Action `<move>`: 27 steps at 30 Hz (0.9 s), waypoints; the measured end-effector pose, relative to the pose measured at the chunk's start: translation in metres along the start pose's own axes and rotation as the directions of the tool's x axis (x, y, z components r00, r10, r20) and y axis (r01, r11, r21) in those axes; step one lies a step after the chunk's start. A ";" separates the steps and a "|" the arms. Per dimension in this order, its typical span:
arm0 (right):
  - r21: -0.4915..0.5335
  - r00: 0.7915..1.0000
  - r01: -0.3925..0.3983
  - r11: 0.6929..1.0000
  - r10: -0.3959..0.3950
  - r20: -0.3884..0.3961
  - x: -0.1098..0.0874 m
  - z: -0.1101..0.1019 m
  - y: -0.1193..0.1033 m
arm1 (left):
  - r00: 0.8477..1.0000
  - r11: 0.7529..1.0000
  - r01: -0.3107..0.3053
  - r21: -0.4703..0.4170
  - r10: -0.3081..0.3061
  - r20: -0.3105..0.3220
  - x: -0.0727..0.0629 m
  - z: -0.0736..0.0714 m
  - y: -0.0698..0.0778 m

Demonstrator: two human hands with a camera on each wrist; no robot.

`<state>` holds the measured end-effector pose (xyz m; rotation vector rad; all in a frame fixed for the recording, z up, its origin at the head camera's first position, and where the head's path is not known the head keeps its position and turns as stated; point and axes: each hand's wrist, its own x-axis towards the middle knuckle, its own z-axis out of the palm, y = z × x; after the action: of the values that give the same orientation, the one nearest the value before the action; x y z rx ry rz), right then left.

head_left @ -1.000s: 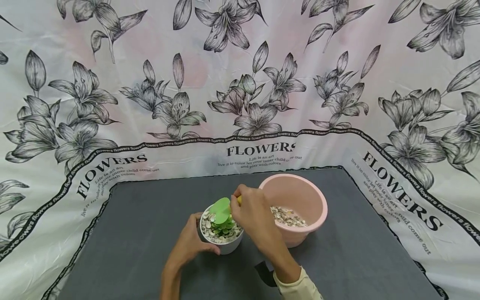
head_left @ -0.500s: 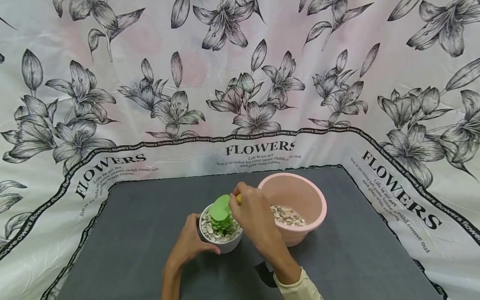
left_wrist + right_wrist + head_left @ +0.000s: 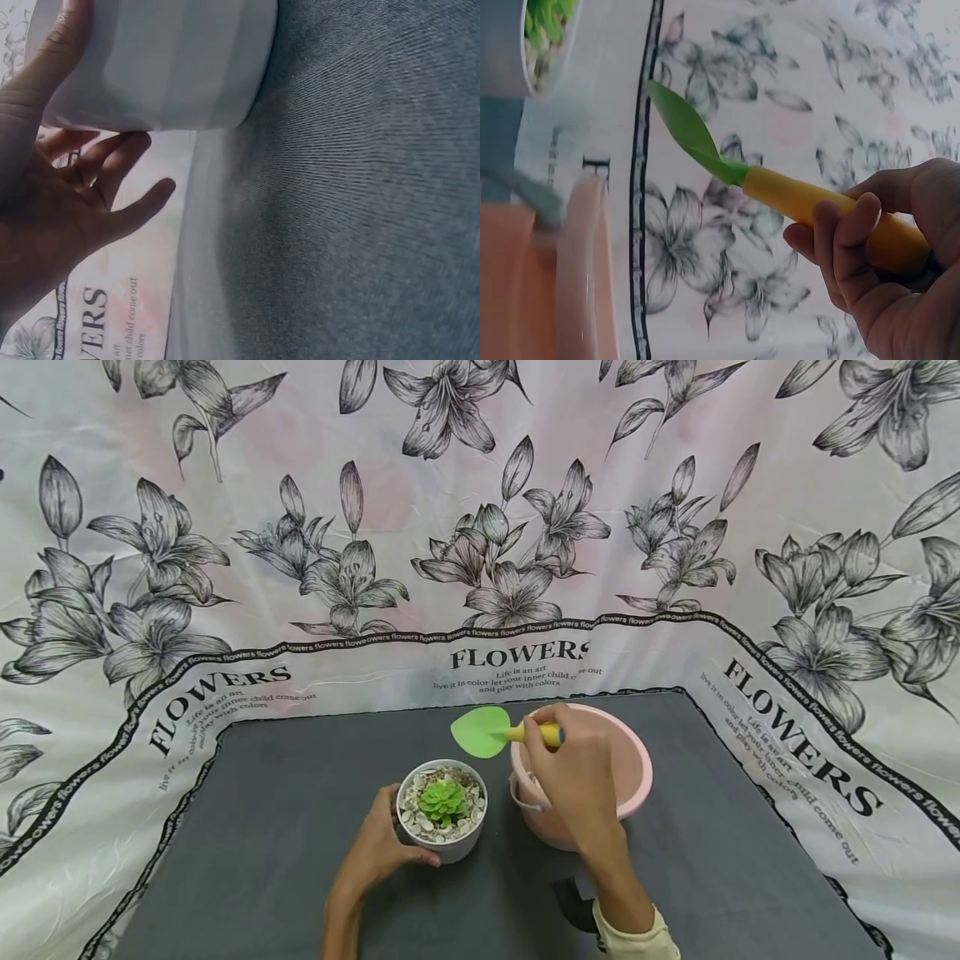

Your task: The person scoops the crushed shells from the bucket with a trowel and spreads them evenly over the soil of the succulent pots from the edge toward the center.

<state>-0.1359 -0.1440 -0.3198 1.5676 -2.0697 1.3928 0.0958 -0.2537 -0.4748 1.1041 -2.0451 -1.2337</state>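
My left hand holds the side of a white flower pot, thumb at the front and fingers round the far left. Inside it a small green succulent sits among pale pebbles. In the left wrist view the pot's smooth wall fills the top, with the thumb along it. My right hand grips the yellow handle of a toy trowel, its green blade pointing left, behind and above the pot. The right wrist view shows fingers curled round that trowel's handle, the blade bare.
A pink bucket with a pale handle stands right of the pot, partly hidden under my right hand. Dark grey cloth covers the table. A white flower-printed curtain rises around its back and sides.
My right hand has lifted the trowel from over the succulent and moved right, above the bucket. The succulent now shows fully. My left hand stays on the pot.
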 end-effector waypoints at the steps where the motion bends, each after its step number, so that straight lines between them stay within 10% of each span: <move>1: 0.000 1.000 0.000 1.000 0.000 -0.014 0.000 -0.002 0.003 | 1.000 1.000 -0.002 0.010 0.002 0.003 0.001 0.000 0.000; 11: 0.038 0.991 -0.104 0.994 0.106 -0.080 0.004 -0.028 0.028 | 0.999 0.999 0.029 0.042 -0.030 0.024 -0.003 -0.003 -0.002; 17: -0.023 0.945 -0.306 0.952 0.301 -0.130 0.008 -0.047 0.053 | 0.999 0.999 0.019 0.026 -0.020 0.040 -0.003 -0.006 -0.005; 27: -0.178 0.905 -0.328 0.928 0.363 0.223 -0.005 -0.015 0.079 | 0.999 1.000 0.024 0.008 -0.024 0.033 -0.004 -0.007 -0.005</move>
<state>-0.2050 -0.1294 -0.3582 1.4349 -2.6431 1.1617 0.1048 -0.2551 -0.4760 1.1218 -2.0680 -1.2656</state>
